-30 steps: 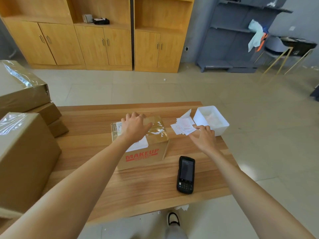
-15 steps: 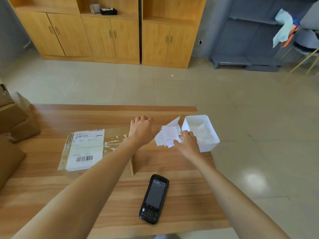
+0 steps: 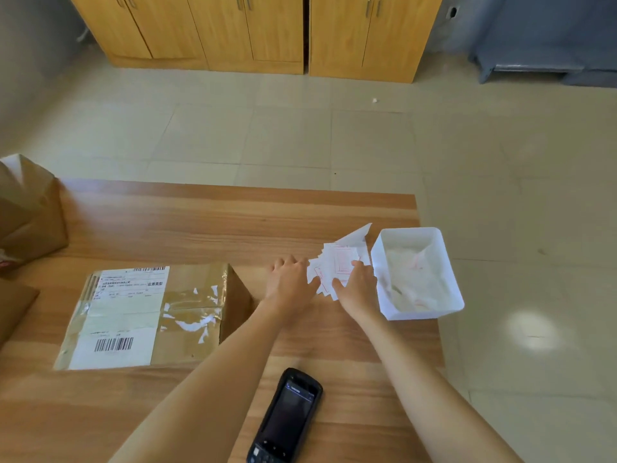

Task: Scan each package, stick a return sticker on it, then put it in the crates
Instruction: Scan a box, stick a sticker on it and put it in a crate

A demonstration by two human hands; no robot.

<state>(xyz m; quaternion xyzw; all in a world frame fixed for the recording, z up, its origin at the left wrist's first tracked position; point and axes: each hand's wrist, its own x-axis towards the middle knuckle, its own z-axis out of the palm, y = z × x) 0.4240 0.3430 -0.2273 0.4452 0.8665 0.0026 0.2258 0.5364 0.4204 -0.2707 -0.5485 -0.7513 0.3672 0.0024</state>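
grip: both hands on the stickers (image 3: 337, 267), a loose white pile with red print. left hand (image 3: 289, 285) has fingers curled at the pile's left edge, right hand (image 3: 357, 285) has fingers laid on its near-right part. cannot tell whether either has pinched a single sticker; fingertips hidden under knuckles.
table (image 3: 207, 222): wooden, carries everything; both hands work near its far-right part.
package (image 3: 150, 312): cardboard, taped, label and barcode face up, just left of the left hand, not touched. no red sticker seen on it.
other boxes (image 3: 30, 208): well left of the hands, at the frame edge.
bin (image 3: 415, 274): white, touching or just right of the right hand, holds crumpled white scraps, likely backing paper (guess).
scanner (image 3: 287, 417): black handheld, screen up, near side of the hands, between the forearms, near the table's front edge.
crates: not in view.
step (guess): picking one sticker off the pile for the package.
risk 1: several stickers lift together, since the pile is fanned and overlapping.
risk 2: right hand nudges the bin; it sits at the table's right edge and could slide off.
risk 3: sticker curls and sticks to itself or fingers once peeled.
risk 4: a forearm pulled back sweeps the scanner off the front edge.
risk 5: sticker lands over the barcode.
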